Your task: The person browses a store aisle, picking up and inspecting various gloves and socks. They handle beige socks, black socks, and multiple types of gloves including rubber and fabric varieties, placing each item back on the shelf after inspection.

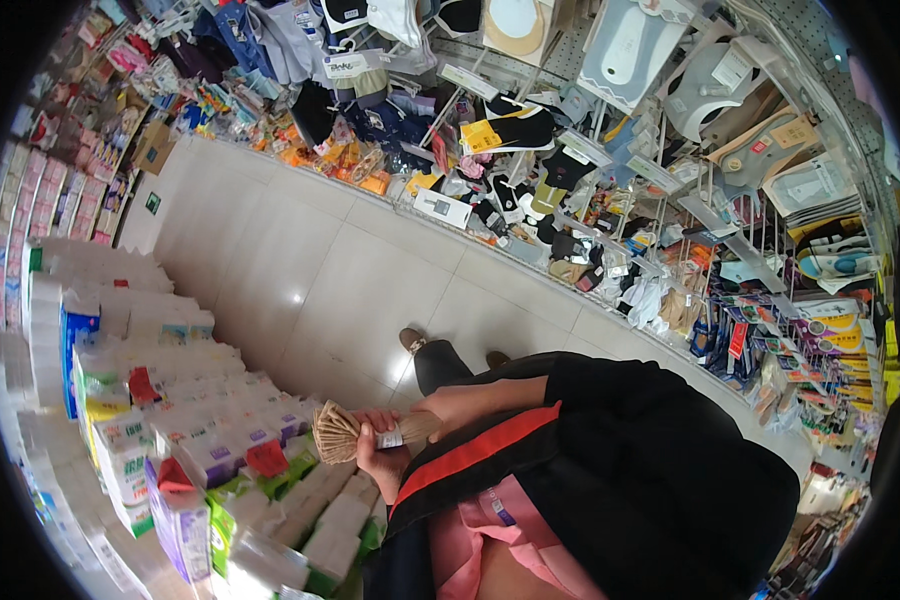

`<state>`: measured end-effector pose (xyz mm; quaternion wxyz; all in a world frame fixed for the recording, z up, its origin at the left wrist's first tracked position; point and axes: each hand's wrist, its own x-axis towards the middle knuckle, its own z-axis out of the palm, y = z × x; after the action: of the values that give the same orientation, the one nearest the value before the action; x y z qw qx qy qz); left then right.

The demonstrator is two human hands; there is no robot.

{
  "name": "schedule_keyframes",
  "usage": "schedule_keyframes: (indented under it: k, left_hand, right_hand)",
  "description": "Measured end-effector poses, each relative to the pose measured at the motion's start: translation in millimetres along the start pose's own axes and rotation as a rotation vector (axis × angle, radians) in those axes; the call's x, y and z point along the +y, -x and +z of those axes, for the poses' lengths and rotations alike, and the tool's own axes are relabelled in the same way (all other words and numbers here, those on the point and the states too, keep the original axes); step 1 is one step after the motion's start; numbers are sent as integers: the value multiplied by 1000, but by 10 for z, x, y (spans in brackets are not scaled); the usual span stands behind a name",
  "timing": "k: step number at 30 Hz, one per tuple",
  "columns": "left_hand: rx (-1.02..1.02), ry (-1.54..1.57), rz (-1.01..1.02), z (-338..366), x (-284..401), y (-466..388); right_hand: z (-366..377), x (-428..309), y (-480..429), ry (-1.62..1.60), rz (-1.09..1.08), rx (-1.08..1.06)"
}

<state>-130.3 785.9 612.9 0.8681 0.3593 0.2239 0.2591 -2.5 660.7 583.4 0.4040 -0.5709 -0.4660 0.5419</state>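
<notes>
A bundle of thin beige socks or stockings (336,433), with a white printed band around its middle, is held in front of the body. My left hand (381,450) grips it near the folded, fanned end, fingers and thumb wrapped round it. My right hand (446,411) is closed round the narrower end. The black sleeve and a black garment with a red stripe (480,450) lie close beside the hands. Pink clothing (499,517) shows below them.
To the left, tissue packs (195,427) are stacked in rows, with red tags on some. A long rack of packaged socks and insoles (525,142) runs across the top and right. Tiled floor (330,277) lies between them. A cardboard box (152,148) stands at the far left end.
</notes>
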Motion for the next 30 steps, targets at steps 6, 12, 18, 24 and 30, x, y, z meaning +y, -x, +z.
schedule_keyframes:
  k: [6,12,18,24,30]
  left_hand:
    - [-104,-9,-119,-44,353,-1119]
    - [-250,-121,-221,-174,763,-2114]
    - [-233,-225,-296,-186,769,-2425]
    - [-134,-317,-292,-62,708,-2431]
    - [-101,-473,-283,95,517,-2690]
  right_hand:
    - [-488,-3,-659,-141,-7,179]
    - [-1371,662,-847,-848,37,840]
    - [-2800,1874,-583,-1065,269,1534]
    - [-4074,2799,-460,-1374,334,1961]
    - [-4516,3372,-365,-1534,353,2122]
